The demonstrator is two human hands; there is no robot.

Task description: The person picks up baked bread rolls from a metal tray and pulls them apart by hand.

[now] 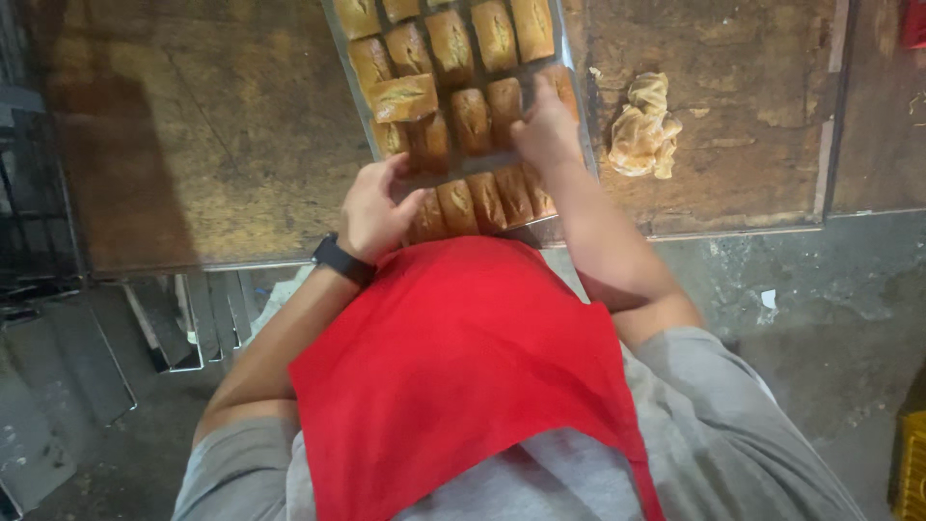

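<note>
Loaves (453, 125), small and golden-brown, are sitting in rows on a metal tray (352, 92) at the near edge of a worn wooden table (212, 135), seen from the head camera. One loaf (403, 96) on the left side is lying crosswise, tilted out of its row. The person's left hand (374, 210), a black watch (341, 259) on its wrist, is resting at the tray's near left corner, fingers curled over the nearest row of loaves; whether it is actually gripping one cannot be told. The right hand (546, 127) is reaching farther in on the tray's right side, fingers bent down onto the loaves there, touching them, with no clear grasp showing. A crumpled brownish paper (643, 125) is lying on the table just to the right of the tray, apart from it. A red apron (463, 376) over a grey shirt (733, 434) is filling the near foreground. Flat metal sheets (198, 318) are leaning on the floor under the table's left end, and a yellow crate (912, 463) is showing at the near right edge.
</note>
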